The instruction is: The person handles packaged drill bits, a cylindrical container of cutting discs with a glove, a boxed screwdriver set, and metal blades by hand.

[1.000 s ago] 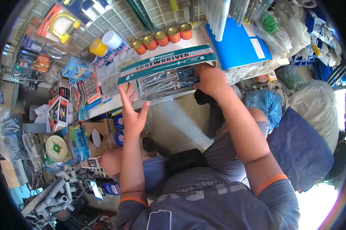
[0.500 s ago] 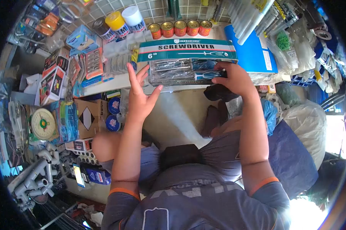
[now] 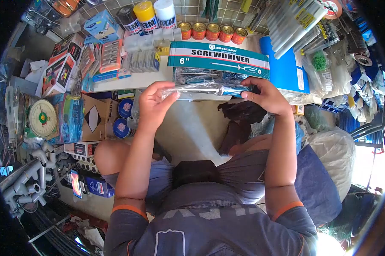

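Note:
A screwdriver [image 3: 216, 90] in a clear plastic sleeve stretches level between my two hands. My left hand [image 3: 153, 101] pinches the sleeve at the shaft end. At the other end, my right hand [image 3: 267, 96] is closed on the dark and blue handle. Just behind it stands an open green screwdriver box [image 3: 218, 59] with its lid flap raised, marked 6". More wrapped screwdrivers [image 3: 196, 76] lie inside the box, partly hidden by the one I hold.
Spray cans [image 3: 145, 17] and several small red tins [image 3: 213, 32] line the back of the white shelf [image 3: 115, 86]. Right of the box lies a blue folder [image 3: 282, 64]. A dial scale [image 3: 42, 118] and grey pipe fittings [image 3: 34, 175] sit at left.
The wrapped screwdriver has come out of the box toward me. My left hand, open before, has closed on the sleeve's end. The view has shifted slightly.

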`<state>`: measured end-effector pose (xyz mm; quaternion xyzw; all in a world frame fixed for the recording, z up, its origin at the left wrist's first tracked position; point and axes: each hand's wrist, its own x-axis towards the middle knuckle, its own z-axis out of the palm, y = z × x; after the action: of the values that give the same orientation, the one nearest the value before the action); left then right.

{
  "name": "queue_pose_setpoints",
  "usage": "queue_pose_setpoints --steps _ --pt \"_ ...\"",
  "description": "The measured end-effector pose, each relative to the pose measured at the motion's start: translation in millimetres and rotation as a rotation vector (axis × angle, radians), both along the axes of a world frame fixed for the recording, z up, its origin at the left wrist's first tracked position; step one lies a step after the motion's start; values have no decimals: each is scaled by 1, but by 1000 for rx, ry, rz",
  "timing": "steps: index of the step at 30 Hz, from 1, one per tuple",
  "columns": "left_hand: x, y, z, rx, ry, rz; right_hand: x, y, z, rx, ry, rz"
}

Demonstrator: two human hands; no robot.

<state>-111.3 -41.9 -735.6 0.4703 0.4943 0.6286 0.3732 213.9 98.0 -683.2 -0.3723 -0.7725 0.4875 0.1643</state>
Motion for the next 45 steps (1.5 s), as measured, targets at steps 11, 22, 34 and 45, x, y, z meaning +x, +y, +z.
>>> queue_pose_setpoints --steps 11,22,34,45 --pt "-20 -13 3 25 -683 -110 -52 -29 -22 -19 126 -9" --pt "-6 -10 -5 -264 -267 -151 -16 -4 16 468 127 -227" --pt "1 0 -13 -334 -116 -163 -1 4 14 655 -92 -319" --pt "3 1 -28 -342 109 -26 -21 10 -31 440 -328 -271"
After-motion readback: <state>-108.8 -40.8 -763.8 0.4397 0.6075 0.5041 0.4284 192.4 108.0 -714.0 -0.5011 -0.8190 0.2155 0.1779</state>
